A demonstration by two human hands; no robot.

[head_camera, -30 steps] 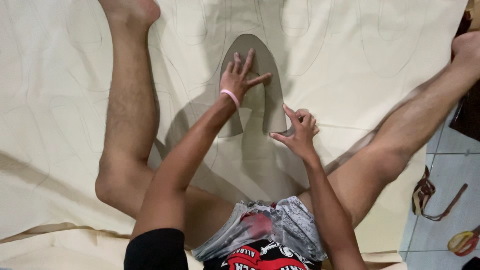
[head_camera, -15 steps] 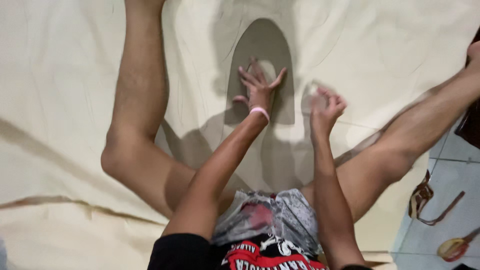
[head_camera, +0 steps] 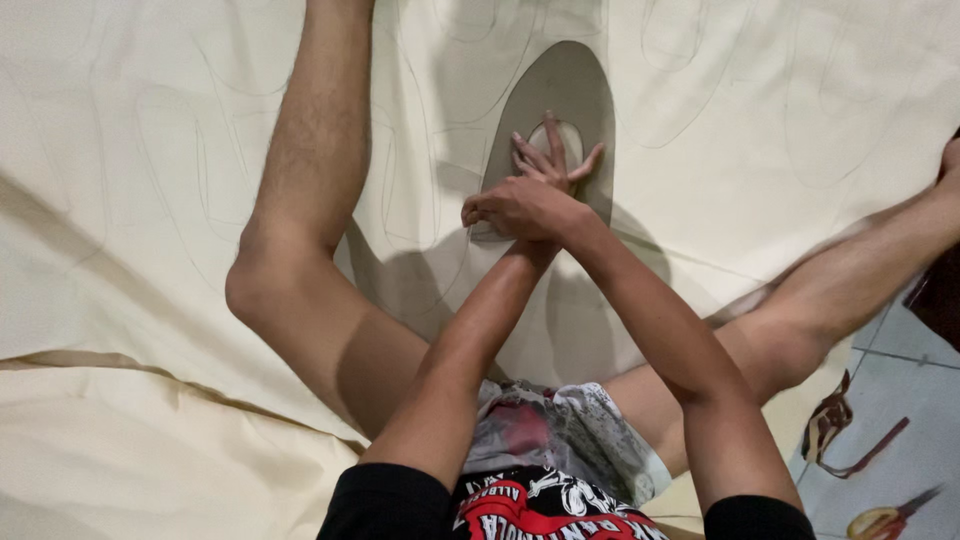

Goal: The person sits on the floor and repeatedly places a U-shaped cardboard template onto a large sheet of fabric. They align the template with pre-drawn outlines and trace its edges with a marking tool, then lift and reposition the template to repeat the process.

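Right hand [head_camera: 515, 208] now crossing left hand [head_camera: 548, 160], grey template [head_camera: 560, 95]

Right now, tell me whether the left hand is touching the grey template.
Touching: the head view shows the left hand pressed flat on the grey template, fingers spread.

Black short sleeves [head_camera: 385, 505], grey-and-red patterned shorts [head_camera: 560, 430], bare legs and arms
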